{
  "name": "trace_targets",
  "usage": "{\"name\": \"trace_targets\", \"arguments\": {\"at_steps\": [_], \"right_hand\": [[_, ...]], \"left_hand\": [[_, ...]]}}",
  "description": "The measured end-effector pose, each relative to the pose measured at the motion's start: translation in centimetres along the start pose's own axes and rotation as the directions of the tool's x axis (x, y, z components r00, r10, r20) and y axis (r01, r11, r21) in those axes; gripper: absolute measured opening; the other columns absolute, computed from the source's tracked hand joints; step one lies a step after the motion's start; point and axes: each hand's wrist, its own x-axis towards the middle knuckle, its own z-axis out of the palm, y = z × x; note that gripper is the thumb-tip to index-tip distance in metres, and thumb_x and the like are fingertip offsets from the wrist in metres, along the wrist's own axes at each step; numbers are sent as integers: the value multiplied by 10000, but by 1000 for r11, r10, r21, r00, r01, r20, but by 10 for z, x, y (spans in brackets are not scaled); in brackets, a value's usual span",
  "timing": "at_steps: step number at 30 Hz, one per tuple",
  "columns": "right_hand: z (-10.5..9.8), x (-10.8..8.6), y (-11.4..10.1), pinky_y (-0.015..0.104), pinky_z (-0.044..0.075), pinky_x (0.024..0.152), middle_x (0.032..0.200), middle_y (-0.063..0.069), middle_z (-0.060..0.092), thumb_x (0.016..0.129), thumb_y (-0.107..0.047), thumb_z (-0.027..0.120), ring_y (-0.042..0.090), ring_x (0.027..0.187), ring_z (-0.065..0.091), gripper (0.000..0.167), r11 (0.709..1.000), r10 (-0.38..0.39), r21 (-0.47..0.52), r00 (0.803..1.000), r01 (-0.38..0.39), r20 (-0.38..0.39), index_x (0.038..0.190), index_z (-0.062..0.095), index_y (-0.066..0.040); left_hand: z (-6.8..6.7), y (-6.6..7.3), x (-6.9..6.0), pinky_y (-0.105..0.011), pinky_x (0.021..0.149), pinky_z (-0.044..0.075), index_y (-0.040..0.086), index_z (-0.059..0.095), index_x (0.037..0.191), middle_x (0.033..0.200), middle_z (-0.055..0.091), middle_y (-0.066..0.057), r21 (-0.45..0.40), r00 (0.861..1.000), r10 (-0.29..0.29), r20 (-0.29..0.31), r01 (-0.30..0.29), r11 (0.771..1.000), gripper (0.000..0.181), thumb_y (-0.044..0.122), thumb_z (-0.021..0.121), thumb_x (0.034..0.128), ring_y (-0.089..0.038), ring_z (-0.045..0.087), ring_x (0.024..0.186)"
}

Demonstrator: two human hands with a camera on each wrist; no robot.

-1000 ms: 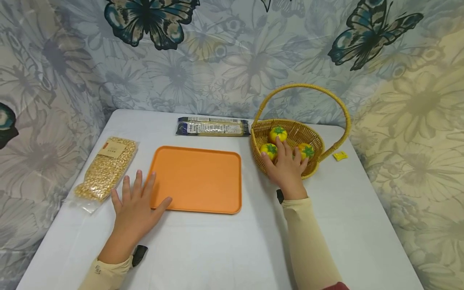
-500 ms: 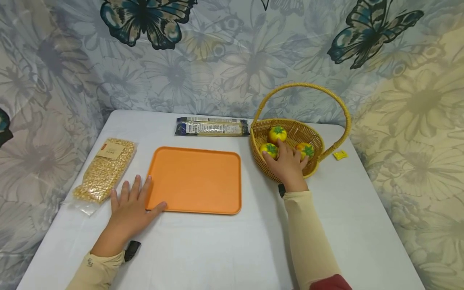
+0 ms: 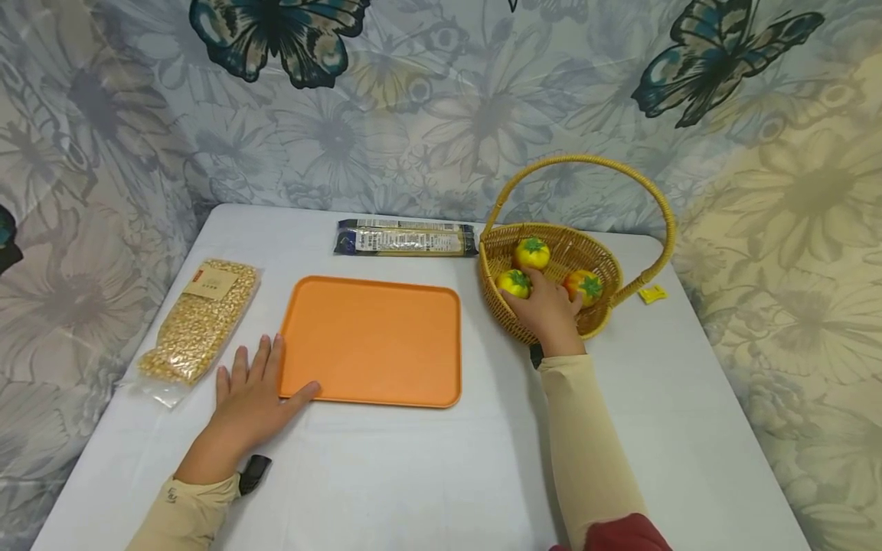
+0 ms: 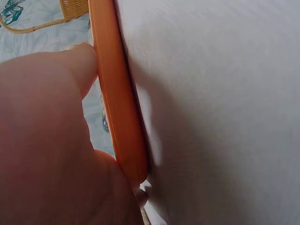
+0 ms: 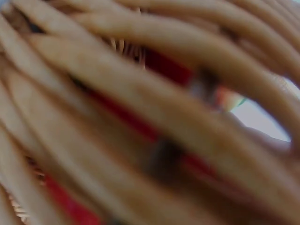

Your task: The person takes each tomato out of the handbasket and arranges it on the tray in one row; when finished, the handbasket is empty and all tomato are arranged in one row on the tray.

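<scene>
In the head view my left hand (image 3: 249, 407) lies flat with fingers spread at the near left corner of the orange tray (image 3: 372, 340). Its thumb touches the tray's side (image 4: 115, 93) in the left wrist view. My right hand (image 3: 550, 310) reaches into the wicker basket (image 3: 498, 320), fingers bent downward, their tips hidden. Around it show a yellow fruit (image 3: 533, 253) behind, another yellow fruit (image 3: 513, 283) by the thumb, and an orange-yellow fruit (image 3: 583, 287) on the right. Blurred basket weave (image 5: 140, 98) fills the right wrist view, with red behind it.
A bag of corn kernels (image 3: 200, 321) lies left of the tray. Behind the tray is a long dark packet (image 3: 405, 238), its right end near the basket. The basket's tall handle (image 3: 586, 159) arches above it, and a small yellow packet (image 3: 651, 294) lies to its right.
My right hand has sunk deeper into the basket and its fingers have bent; a bit of green under it is now covered. My left hand has slid slightly left and back along the tray's corner.
</scene>
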Motion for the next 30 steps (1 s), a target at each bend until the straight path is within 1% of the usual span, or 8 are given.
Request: {"name": "trace_targets", "arguments": {"at_steps": [5,9,15,17,20,24,28,30], "right_hand": [[0,-1,1,767,-76,1160,1586,238,479,1014,-572,640,562,1417,372,794,999,-14,35,1000,15,-23,1643,404,-148],[1,-2,2,756,-46,1171,1593,235,473,1003,-601,641,551,1430,370,815,998,-33,44,998,36,-52,1636,415,-140],[3,-4,4,722,8,1189,1558,243,514,989,-642,638,524,1407,428,844,996,-66,51,990,73,-127,1617,448,-110],[3,-4,5,713,39,1190,1524,257,543,985,-633,653,508,1386,463,842,995,-76,57,984,86,-159,1607,460,-100],[3,-5,4,699,124,1173,1503,274,554,982,-599,681,522,1371,471,831,993,-79,69,977,94,-200,1603,463,-91],[1,-9,1,694,197,1151,1547,276,507,986,-556,703,561,1390,424,841,990,-76,99,974,99,-214,1621,429,-77],[-2,-14,-2,693,223,1157,1568,257,483,979,-538,722,529,1408,423,849,981,-89,150,968,126,-234,1625,420,-76],[-4,-17,-5,683,270,1147,1566,248,481,975,-541,724,509,1402,437,853,975,-96,170,964,141,-246,1625,419,-81]], "left_hand": [[-1,2,0,-772,1137,-138,36,-57,1692,1729,-61,-295,-13,1000,-12,16,12,1000,1156,765,504,992,-579,-188,1530],[-1,2,1,-775,1132,-144,39,-77,1688,1727,-91,-288,-12,999,-17,34,17,1000,1166,778,492,989,-573,-215,1524],[-1,1,3,-775,1131,-147,41,-74,1689,1730,-97,-279,-8,999,-19,37,19,1000,1175,795,482,980,-564,-223,1525],[-1,1,4,-776,1130,-147,40,-76,1689,1729,-100,-279,-8,999,-20,39,20,1000,1176,801,473,980,-566,-225,1523],[-2,1,4,-775,1128,-150,33,-74,1687,1727,-101,-285,-8,999,-21,43,21,1000,1172,792,477,984,-571,-225,1521],[-3,3,2,-777,1128,-146,15,-62,1684,1722,-92,-301,-12,999,-18,46,18,1000,1169,776,491,990,-585,-215,1518],[-4,4,0,-776,1126,-151,13,-47,1687,1723,-80,-305,-31,999,-12,41,14,999,1168,771,504,988,-586,-209,1520],[-3,2,1,-770,1133,-150,28,-41,1692,1730,-73,-290,-37,999,-13,31,14,999,1165,781,496,984,-570,-205,1529]]}}
